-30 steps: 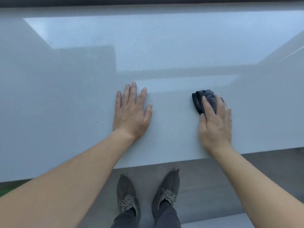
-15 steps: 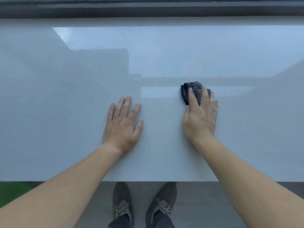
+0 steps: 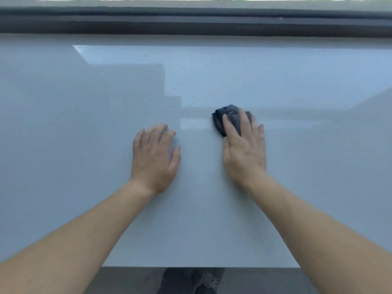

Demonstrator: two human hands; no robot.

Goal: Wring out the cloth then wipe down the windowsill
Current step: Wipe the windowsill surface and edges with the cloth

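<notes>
A wide, glossy pale-grey windowsill (image 3: 84, 145) fills most of the head view. A small dark grey cloth (image 3: 230, 117), bunched up, lies on it right of centre. My right hand (image 3: 244, 149) presses down on the cloth, fingers laid over it, so only its far and left parts show. My left hand (image 3: 154, 158) rests flat on the bare sill to the left, palm down, fingers slightly curled, holding nothing. About a hand's width separates the two hands.
A dark window frame (image 3: 191, 22) runs along the far edge of the sill. The sill's near edge (image 3: 191, 266) crosses the bottom of the view, with grey floor and my shoes (image 3: 191, 281) below it. Small specks dot the sill's far part.
My right hand has slid the cloth leftward and farther from me across the sill. The view has tilted up, showing the window frame. My left hand stays flat on the sill.
</notes>
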